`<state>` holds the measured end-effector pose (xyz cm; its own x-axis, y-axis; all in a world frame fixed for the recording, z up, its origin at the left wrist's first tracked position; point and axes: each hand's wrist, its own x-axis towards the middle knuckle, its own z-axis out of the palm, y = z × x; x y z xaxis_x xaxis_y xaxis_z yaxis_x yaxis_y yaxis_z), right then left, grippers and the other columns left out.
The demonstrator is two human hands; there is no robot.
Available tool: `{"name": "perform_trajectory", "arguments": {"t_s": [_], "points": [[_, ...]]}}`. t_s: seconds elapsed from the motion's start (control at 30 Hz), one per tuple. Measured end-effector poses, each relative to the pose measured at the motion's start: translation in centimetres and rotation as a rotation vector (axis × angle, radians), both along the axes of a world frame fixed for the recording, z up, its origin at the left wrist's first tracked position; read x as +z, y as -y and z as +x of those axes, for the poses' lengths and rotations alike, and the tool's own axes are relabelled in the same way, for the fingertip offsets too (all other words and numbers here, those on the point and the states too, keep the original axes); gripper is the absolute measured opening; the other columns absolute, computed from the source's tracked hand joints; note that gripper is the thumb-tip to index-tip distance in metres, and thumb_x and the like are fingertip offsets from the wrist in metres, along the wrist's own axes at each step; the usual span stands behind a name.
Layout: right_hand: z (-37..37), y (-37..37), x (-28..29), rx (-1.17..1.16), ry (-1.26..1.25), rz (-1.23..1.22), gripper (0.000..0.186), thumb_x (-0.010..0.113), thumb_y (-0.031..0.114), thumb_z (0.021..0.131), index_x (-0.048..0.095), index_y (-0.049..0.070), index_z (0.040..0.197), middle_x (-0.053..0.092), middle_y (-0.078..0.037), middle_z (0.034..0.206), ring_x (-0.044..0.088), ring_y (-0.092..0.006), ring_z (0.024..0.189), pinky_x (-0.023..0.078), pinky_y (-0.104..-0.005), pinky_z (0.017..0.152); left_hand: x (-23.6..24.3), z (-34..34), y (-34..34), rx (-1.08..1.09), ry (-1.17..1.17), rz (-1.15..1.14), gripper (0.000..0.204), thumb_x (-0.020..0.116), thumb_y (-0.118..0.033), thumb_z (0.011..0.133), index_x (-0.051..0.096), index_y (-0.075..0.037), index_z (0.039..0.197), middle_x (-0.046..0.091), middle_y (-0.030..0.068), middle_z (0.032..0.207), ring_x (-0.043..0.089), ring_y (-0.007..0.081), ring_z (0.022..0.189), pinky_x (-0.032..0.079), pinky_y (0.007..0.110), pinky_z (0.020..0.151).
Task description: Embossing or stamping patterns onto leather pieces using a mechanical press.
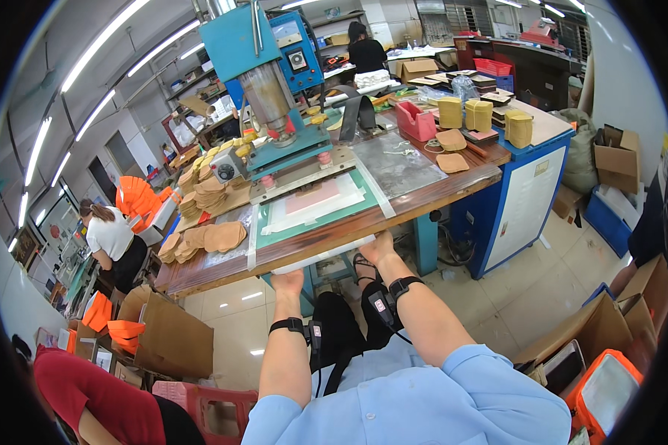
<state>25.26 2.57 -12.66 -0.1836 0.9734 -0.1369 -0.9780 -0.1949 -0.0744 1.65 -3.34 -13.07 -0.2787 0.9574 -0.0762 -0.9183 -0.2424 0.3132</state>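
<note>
i can read no words or numbers from here; marks on the wrist box (381, 304) behind the fingers (383, 238) of the right hand (380, 251) and the control box (298, 59) far beyond are too small.

The wood tabletop (456, 183) looks glossy, the white bar (325, 254) smooth, the metal plate (393, 165) dull

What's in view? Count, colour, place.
Press: one, teal, table centre
Table: one, brown, ahead
Mat: one, green, under press
Plate: one, grey, right of mat
Flat pieces: many, tan, on table
Holder: one, pink, table right
Bundles: three, yellow, right of holder
Cabinet: one, blue and white, right
Boxes: several, brown, both sides
Stool: one, red, lower left
Unclear items: several, orange, both sides
People: several, varied clothing, left, rear
Bar: one, white, table's front edge
Left hand, right hand: two, bare, bar's ends
</note>
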Motion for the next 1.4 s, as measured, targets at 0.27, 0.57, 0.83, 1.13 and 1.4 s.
{"name": "perform_trajectory", "arguments": {"t_s": [0.27, 0.57, 0.83, 1.13, 1.4], "points": [[0.2, 0.0, -0.1, -0.019, -0.009, -0.002, 0.041, 0.029, 0.027, 0.097, 0.042, 0.004, 0.129, 0.045, -0.010, 0.133, 0.044, -0.0262, 0.122, 0.033, -0.0427, 0.105, -0.4, 0.0, -0.4, -0.015, 0.037, 0.013, 0.043, 0.026, -0.029, 0.097, 0.045, -0.008, 0.129, 0.048, 0.0101, 0.132, 0.045, 0.0280, 0.123, 0.036, 0.046, 0.103], [0.3, -0.1, 0.4, 0.010, -0.019, -0.007, 0.041, 0.029, 0.027, 0.097, 0.043, 0.004, 0.128, 0.046, -0.010, 0.133, 0.045, -0.0257, 0.122, 0.033, -0.0423, 0.105, -0.3, -0.1, -0.8, -0.012, 0.001, 0.017, 0.043, 0.025, -0.029, 0.097, 0.044, -0.009, 0.131, 0.047, 0.0103, 0.134, 0.043, 0.0283, 0.125, 0.036, 0.046, 0.104], [0.0, -0.7, -0.8, 0.012, 0.049, 0.045, 0.041, 0.031, 0.029, 0.097, 0.043, 0.005, 0.128, 0.045, -0.009, 0.133, 0.042, -0.0257, 0.123, 0.033, -0.0447, 0.104, -0.9, -0.7, -0.7, 0.008, -0.027, 0.041, 0.042, 0.027, -0.029, 0.097, 0.045, -0.006, 0.128, 0.048, 0.0108, 0.132, 0.046, 0.0275, 0.122, 0.039, 0.044, 0.101], [9.8, 4.6, 4.0, 0.783, 1.167, 0.758, 0.033, 0.046, 0.022, 0.095, 0.055, 0.001, 0.119, 0.059, -0.011, 0.117, 0.054, -0.0202, 0.111, 0.040, -0.0319, 0.098, 0.1, -0.8, 7.4, -0.585, -0.668, -0.305, 0.033, 0.035, -0.028, 0.098, 0.053, 0.000, 0.103, 0.062, 0.0151, 0.102, 0.061, 0.0291, 0.098, 0.051, 0.039, 0.081], [2.8, -0.1, 18.4, 0.609, 1.872, 1.600, 0.042, 0.044, 0.035, 0.094, 0.055, 0.002, 0.119, 0.059, -0.017, 0.114, 0.054, -0.0306, 0.109, 0.040, -0.0362, 0.095, 12.8, 2.1, 4.8, -0.662, -1.167, 0.215, 0.022, 0.047, -0.020, 0.095, 0.057, 0.000, 0.098, 0.063, 0.0100, 0.086, 0.063, 0.0181, 0.077, 0.050, 0.028, 0.065]]}}
